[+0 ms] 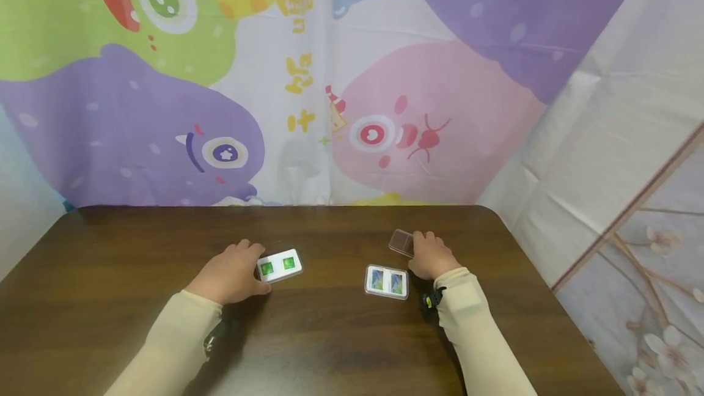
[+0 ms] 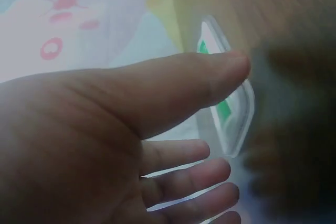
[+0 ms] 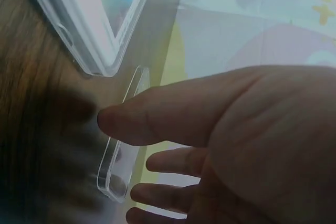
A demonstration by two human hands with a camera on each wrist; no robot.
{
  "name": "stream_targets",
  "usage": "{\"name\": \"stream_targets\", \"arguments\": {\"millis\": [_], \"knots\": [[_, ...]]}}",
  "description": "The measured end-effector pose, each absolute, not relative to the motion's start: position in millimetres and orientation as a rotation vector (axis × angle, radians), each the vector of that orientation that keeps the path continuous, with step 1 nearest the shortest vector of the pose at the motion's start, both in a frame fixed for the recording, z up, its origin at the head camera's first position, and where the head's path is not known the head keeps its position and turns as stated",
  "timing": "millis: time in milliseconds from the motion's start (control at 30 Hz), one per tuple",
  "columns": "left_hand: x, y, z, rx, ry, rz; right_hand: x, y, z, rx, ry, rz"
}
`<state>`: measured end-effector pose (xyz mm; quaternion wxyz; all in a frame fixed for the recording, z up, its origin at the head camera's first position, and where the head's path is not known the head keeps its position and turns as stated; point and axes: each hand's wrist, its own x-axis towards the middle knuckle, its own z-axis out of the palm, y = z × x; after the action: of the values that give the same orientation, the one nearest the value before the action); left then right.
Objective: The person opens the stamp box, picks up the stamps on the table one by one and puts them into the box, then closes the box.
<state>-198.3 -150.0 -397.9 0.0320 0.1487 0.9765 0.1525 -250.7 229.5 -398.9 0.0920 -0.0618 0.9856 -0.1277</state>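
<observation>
My left hand (image 1: 230, 274) is at the left end of a flat white case with two green pictures (image 1: 280, 265), which lies on the table. In the left wrist view its thumb crosses in front of the case (image 2: 229, 124), fingers loosely extended; contact is unclear. On the right, my right hand (image 1: 432, 256) covers the right end of a clear plastic lid (image 1: 401, 242). The right wrist view shows the thumb in front of the lid (image 3: 118, 169), other fingers apart from it. Nearer me lies a second case with two blue-green pictures (image 1: 387, 282).
The dark brown wooden table (image 1: 319, 347) meets a cartoon-printed curtain (image 1: 297, 164) at its far edge. A flower-printed curtain (image 1: 654, 298) hangs along the right side. A black wrist strap (image 1: 431, 300) sits at my right cuff.
</observation>
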Motion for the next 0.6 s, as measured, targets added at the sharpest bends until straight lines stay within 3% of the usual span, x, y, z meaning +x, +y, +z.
{"name": "stream_targets", "arguments": {"millis": [600], "knots": [[-195.0,-142.7,-402.7,0.518,2.994,0.441,-257.3,233.1,-407.5,-0.211,2.871,-0.45]]}}
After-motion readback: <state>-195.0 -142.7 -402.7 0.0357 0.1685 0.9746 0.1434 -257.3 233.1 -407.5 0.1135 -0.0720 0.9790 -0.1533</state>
